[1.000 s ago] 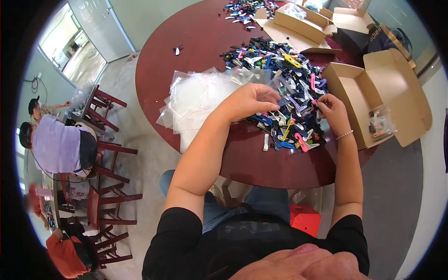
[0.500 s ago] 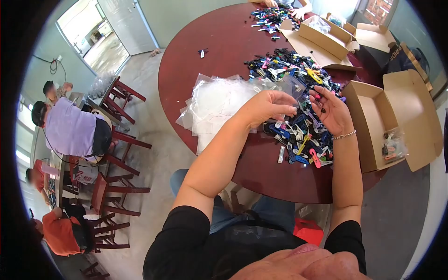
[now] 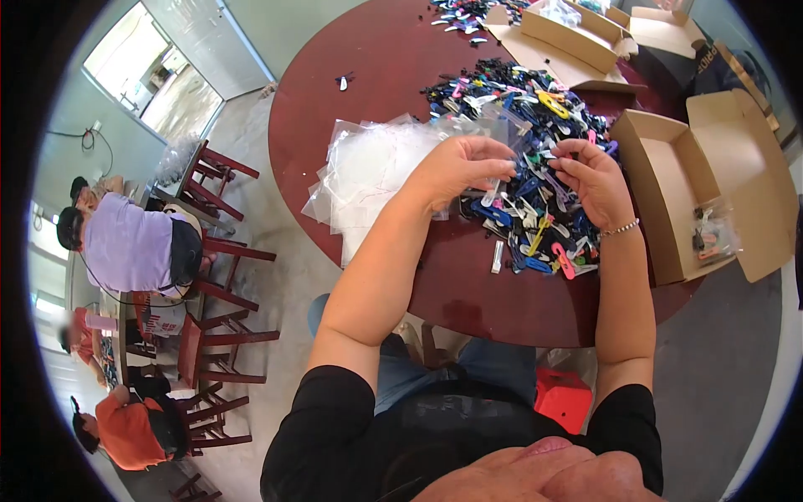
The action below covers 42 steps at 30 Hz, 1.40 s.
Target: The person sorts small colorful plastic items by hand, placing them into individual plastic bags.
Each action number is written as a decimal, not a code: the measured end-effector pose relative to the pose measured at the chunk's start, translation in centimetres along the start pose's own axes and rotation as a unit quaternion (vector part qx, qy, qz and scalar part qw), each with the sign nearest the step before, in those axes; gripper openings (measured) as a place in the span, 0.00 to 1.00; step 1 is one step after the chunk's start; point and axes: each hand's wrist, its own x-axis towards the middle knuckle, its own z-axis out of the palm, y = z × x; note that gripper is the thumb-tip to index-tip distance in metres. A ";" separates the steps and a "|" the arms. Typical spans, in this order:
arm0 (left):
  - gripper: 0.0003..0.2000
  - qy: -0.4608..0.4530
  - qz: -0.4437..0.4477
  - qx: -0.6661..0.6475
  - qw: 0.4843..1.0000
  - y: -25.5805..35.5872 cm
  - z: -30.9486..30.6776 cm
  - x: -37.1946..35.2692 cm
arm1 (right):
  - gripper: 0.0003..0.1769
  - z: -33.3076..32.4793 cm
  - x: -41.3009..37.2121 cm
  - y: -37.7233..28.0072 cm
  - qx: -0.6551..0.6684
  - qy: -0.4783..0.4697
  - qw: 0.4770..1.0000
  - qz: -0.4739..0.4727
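Hair clips, loose, one heap on table

Right hand: thumb and fingertips drawn narrow above the heap; from my screen I cannot tell whether a clip is held. Left hand: fingers curled beside a clear bag; grip, cannot tell. Handling, I judge: light fingertip pinch, one clip at a time. Stack of plastic sleeves: left of heap. Cardboard box: lid open, right of heap; packet of small items at near end. Far box: clear plastic inside.
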 end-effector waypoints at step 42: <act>0.19 -0.118 0.015 -0.046 0.992 -0.7 0.7 0.2 | 0.08 8.2 -2.1 -5.9 -0.485 -0.121 0.853 -0.147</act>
